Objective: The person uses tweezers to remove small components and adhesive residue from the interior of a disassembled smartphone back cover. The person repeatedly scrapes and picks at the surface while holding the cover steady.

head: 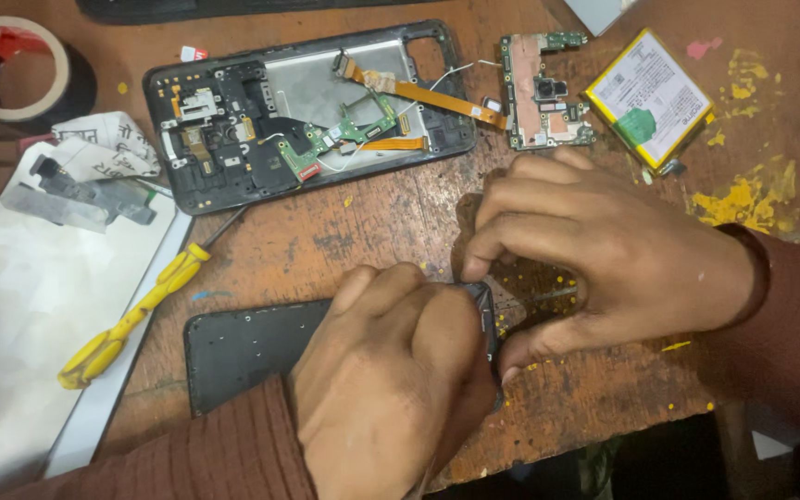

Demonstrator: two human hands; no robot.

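Note:
A black phone panel [243, 350] lies flat near the table's front edge. My left hand [391, 380] is curled over its right end and grips it. My right hand [604, 255] comes in from the right, its fingertips pinched at the panel's top right corner next to my left hand. What lies between the fingertips is hidden. Behind the hands rests an opened phone frame [303, 111] with green boards and orange flex cables.
A yellow-handled screwdriver [136, 315] lies left of the panel. A circuit board [543, 88] and a yellow-edged battery [650, 97] sit at the back right. A tape roll [16, 69] stands at the far left, above a white sheet [20, 306]. Yellow stains mark the worn wooden table [372, 222].

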